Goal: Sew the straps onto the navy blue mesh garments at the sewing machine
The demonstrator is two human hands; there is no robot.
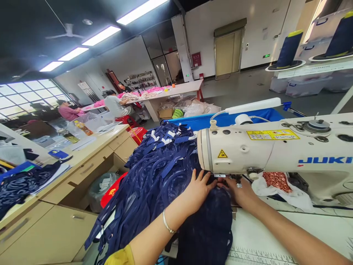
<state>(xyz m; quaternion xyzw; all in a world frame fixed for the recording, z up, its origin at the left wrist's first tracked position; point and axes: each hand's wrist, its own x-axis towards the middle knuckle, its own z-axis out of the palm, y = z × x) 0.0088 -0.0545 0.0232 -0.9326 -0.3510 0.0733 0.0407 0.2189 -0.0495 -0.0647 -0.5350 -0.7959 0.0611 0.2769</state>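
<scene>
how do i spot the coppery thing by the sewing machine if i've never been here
Find the cream sewing machine with blue JUKI lettering, on the right. Below and left of the lettering is bunched white material. The coppery thing sits within it, a glittering reddish patch unlike the white around it and the navy fabric further left.

Illumination: bright overall, cool in tone. Sources: a slanting row of white strip lights overhead, burnt out against the dark ceiling; daylight through the gridded window at far left, panes washed out. Shadow: pooled beneath the head of the sewing machine and within the open bay of the left-hand counter; folds of the navy fabric lose detail. Sharpness: brand lettering legible, distant workers soft. Distortion: wide-angle, verticals leaning, edges stretched.
</scene>
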